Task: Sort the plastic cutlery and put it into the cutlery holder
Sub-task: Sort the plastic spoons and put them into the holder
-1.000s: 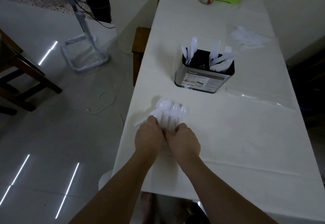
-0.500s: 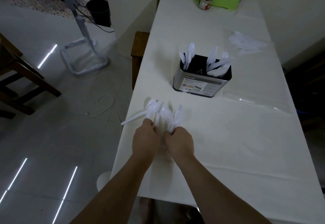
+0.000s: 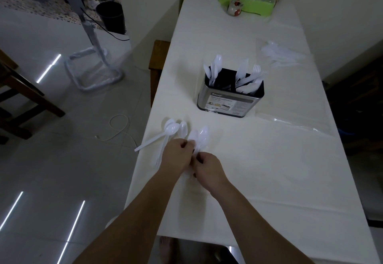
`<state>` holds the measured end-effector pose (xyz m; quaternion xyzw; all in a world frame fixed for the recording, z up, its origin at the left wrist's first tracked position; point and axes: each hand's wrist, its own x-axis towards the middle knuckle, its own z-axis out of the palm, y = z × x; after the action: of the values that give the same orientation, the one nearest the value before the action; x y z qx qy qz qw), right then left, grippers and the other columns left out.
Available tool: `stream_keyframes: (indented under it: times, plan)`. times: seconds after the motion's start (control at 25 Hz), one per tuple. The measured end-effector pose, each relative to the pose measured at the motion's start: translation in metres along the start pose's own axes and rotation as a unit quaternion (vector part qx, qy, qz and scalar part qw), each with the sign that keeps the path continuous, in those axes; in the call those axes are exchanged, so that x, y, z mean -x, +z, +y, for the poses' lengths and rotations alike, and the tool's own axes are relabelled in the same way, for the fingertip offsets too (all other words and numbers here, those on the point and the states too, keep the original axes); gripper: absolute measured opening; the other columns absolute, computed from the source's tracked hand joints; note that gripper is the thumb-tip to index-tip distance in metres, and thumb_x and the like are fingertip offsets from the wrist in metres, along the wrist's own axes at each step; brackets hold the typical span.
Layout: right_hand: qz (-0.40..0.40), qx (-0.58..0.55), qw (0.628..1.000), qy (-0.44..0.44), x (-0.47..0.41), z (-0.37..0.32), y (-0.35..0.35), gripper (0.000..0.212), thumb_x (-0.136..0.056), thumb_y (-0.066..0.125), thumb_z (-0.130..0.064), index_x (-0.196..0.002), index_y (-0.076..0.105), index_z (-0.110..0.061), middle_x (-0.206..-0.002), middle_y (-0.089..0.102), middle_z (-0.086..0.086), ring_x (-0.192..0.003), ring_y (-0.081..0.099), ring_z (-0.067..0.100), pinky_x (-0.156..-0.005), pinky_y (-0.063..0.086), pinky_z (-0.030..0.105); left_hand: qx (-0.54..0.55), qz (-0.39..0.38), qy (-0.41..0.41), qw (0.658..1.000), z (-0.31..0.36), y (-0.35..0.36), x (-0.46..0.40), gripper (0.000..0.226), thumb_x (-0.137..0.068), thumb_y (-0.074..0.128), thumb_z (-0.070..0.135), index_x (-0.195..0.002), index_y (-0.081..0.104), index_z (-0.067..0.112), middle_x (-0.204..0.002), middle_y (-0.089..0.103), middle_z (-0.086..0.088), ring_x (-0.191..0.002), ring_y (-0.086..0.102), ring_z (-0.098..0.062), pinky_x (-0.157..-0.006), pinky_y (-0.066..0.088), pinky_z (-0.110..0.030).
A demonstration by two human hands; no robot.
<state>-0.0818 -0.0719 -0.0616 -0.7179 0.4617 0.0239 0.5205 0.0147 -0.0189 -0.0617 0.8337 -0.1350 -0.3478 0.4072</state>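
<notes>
Several white plastic spoons (image 3: 176, 131) lie fanned near the table's left edge, one handle poking over the edge. My left hand (image 3: 177, 152) and my right hand (image 3: 207, 168) meet over their handles, fingers curled round a small bunch of spoons (image 3: 200, 137) whose bowls stick out ahead. The metal cutlery holder (image 3: 230, 103) stands further back, with white spoons in its left compartment and forks and knives in the right one. Another heap of white cutlery (image 3: 279, 54) lies at the far right.
The long table (image 3: 269, 170) has a white cloth. A clear plastic bag (image 3: 290, 121) lies right of the holder. A green tray (image 3: 248, 2) with bottles and a small mug (image 3: 234, 7) sit at the far end. A wooden stool (image 3: 158, 58) stands by the left edge.
The spoon fan has split: my hands gathered a few spoons into a bunch on the right, and the rest stay spread at the left. One handle slid further over the table edge.
</notes>
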Motion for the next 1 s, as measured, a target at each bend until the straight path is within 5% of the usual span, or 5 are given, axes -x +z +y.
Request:
stream_keyframes:
  times: [0.12, 0.4, 0.64, 0.8, 1.0]
  plan:
    - [-0.008, 0.061, 0.998, -0.024, 0.003, -0.003, -0.001, 0.033, -0.098, 0.044, -0.035, -0.069, 0.053, -0.022, -0.071, 0.061, 0.001, -0.067, 0.058, 0.02, -0.067, 0.048, 0.036, 0.106, 0.023, -0.044, 0.993, 0.006, -0.004, 0.0, 0.033, -0.094, 0.053, 0.026, -0.074, 0.066, 0.003, -0.064, 0.062, -0.005, -0.062, 0.057, -0.018, -0.064, 0.046, -0.031]
    - [-0.066, 0.176, 0.979, -0.076, 0.007, -0.01, 0.008, 0.04, -0.1, 0.033, -0.037, -0.106, 0.063, -0.012, -0.098, 0.071, 0.009, -0.086, 0.065, 0.026, -0.076, 0.052, 0.037, 0.192, -0.057, -0.099, 0.975, -0.007, -0.007, 0.002, 0.029, -0.095, 0.049, 0.031, -0.084, 0.072, 0.017, -0.082, 0.078, -0.003, -0.091, 0.073, -0.023, -0.095, 0.053, -0.045]
    - [0.14, 0.191, 0.971, 0.04, -0.003, 0.004, 0.001, 0.03, -0.097, 0.044, -0.04, -0.09, 0.059, -0.015, -0.084, 0.065, 0.0, -0.079, 0.063, 0.023, -0.067, 0.05, 0.03, 0.297, 0.023, -0.154, 0.942, -0.012, -0.024, -0.003, 0.022, -0.102, 0.042, 0.02, -0.098, 0.061, 0.008, -0.081, 0.066, -0.013, -0.06, 0.068, -0.026, -0.059, 0.056, -0.036]
    - [0.095, 0.208, 0.969, 0.09, -0.012, 0.01, 0.005, 0.024, -0.089, 0.057, -0.037, -0.088, 0.064, -0.014, -0.081, 0.067, 0.002, -0.076, 0.066, 0.023, -0.057, 0.045, 0.025, 0.269, 0.04, -0.185, 0.944, -0.016, -0.03, -0.007, 0.028, -0.099, 0.037, 0.013, -0.084, 0.06, 0.008, -0.068, 0.055, -0.01, -0.049, 0.048, -0.02, -0.051, 0.043, -0.031]
    - [0.092, 0.113, 0.988, 0.045, -0.001, -0.014, 0.003, 0.031, -0.08, 0.057, -0.028, -0.053, 0.052, -0.013, -0.043, 0.049, -0.004, -0.043, 0.046, 0.016, -0.043, 0.034, 0.025, 0.338, 0.008, -0.229, 0.913, -0.014, -0.034, -0.01, 0.023, -0.092, 0.041, 0.014, -0.094, 0.063, 0.007, -0.063, 0.054, -0.006, -0.045, 0.048, -0.018, -0.046, 0.04, -0.027]
